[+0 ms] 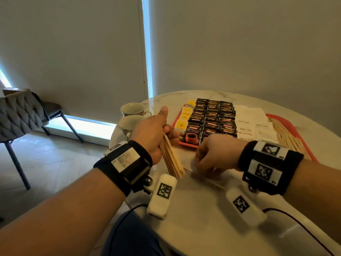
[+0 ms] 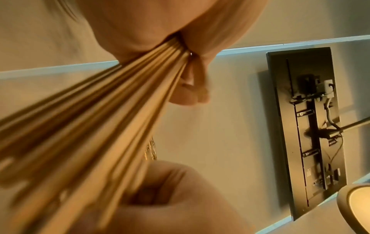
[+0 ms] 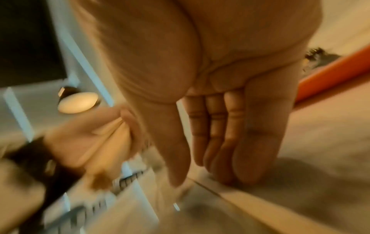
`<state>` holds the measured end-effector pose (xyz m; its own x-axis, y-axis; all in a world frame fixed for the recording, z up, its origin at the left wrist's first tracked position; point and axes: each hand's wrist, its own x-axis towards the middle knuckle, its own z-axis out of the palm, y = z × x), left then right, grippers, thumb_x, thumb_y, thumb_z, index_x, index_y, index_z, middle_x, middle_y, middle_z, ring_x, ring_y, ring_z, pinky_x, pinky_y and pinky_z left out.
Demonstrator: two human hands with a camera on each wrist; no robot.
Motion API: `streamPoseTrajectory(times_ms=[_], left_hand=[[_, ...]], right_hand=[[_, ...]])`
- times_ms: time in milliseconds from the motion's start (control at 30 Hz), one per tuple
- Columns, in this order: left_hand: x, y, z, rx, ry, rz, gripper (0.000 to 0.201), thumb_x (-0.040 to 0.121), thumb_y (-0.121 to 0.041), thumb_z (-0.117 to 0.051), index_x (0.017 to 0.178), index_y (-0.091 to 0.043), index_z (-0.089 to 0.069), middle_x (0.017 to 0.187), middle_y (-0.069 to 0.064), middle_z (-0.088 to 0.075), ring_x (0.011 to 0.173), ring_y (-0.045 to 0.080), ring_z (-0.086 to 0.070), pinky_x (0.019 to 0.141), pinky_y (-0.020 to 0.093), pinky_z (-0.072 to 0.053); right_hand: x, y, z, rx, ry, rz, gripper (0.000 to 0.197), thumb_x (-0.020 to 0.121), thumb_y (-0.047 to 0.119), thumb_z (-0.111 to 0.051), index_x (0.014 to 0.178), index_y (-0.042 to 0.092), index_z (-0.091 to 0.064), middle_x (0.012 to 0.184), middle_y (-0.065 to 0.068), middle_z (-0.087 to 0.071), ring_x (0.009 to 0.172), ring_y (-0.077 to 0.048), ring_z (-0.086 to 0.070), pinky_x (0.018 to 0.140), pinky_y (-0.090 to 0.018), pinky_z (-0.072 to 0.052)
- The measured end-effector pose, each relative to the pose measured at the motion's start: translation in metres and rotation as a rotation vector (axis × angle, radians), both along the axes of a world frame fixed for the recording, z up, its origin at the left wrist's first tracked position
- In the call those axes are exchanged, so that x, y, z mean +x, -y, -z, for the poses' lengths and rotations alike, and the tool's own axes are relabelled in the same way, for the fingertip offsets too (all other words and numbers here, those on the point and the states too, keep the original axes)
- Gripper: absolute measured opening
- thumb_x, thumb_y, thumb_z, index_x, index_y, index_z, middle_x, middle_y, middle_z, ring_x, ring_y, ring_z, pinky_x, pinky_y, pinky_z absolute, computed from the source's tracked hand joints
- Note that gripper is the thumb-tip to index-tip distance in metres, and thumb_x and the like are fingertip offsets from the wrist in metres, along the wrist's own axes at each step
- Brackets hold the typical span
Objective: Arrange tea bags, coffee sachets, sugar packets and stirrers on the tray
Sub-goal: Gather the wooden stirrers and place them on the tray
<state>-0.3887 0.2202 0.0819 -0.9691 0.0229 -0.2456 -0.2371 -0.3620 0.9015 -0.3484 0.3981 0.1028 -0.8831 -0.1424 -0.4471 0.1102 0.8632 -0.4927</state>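
Right wrist view is smeared with blur, and the right hand [image 1: 214, 154] hides its own fingertips from above, so whether it pinches anything I cannot tell; its fingers [image 3: 216, 134] point down, nearly straight, tips on the worktop [image 1: 203, 228] at a thin loose stirrer [image 1: 212, 182] lying near the front edge. The left hand [image 1: 153, 130] grasps a bundle of wooden stirrers [image 1: 171, 159], fingers curled round the top of it, thumb raised; the sticks fan out below the grip [image 2: 176, 52], their lower ends just beside the right hand. Behind both hands the red tray [image 1: 302, 133] sits toward the worktop's far side, its near rim partly covered by the wrists. On it, from the left edge: yellow tea bags [image 1: 184, 119], rows of black coffee sachets [image 1: 214, 119], white sugar packets [image 1: 252, 122] washed out and hard to read, then more stirrers [image 1: 284, 133] along the right edge. Two cups [image 1: 132, 115] stand at the worktop's left edge, the nearer one half hidden by the left hand. A grey chair [image 1: 20, 115] stands off on the floor.
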Motion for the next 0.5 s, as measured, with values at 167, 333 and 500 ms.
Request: streamPoseTrajectory(times_ms=[167,333,500], left_hand=[[0.002,0.003,-0.003,-0.014,0.009,0.1,0.037,0.097,-0.048,-0.067,0.078,-0.022,-0.049,0.055,-0.007,-0.038,0.044,0.007,-0.033,0.039,0.02,-0.035],[0.005,-0.002,-0.006,0.006,-0.003,0.097,0.039,0.091,-0.051,-0.074,0.076,-0.023,-0.052,0.053,-0.007,-0.034,0.044,0.008,-0.029,0.04,0.021,-0.031],[-0.003,-0.01,-0.004,0.049,-0.111,0.049,0.06,0.077,-0.052,-0.085,0.123,-0.025,-0.058,0.053,-0.007,-0.034,0.043,0.009,-0.031,0.04,0.024,-0.032]], right_hand=[[0.002,0.018,0.004,0.312,-0.076,-0.216,0.028,0.082,0.04,-0.081,0.101,0.02,-0.078,0.092,0.001,-0.077,0.088,-0.016,-0.073,0.084,-0.036,-0.062],[-0.001,0.015,-0.005,0.23,-0.133,-0.141,0.014,0.09,0.025,-0.074,0.098,0.014,-0.077,0.087,-0.004,-0.078,0.083,-0.019,-0.076,0.077,-0.033,-0.064],[-0.002,0.006,-0.032,-0.541,-0.368,0.181,0.005,0.088,0.007,-0.075,0.089,0.002,-0.076,0.079,-0.018,-0.075,0.064,-0.023,-0.071,0.058,-0.027,-0.061]])
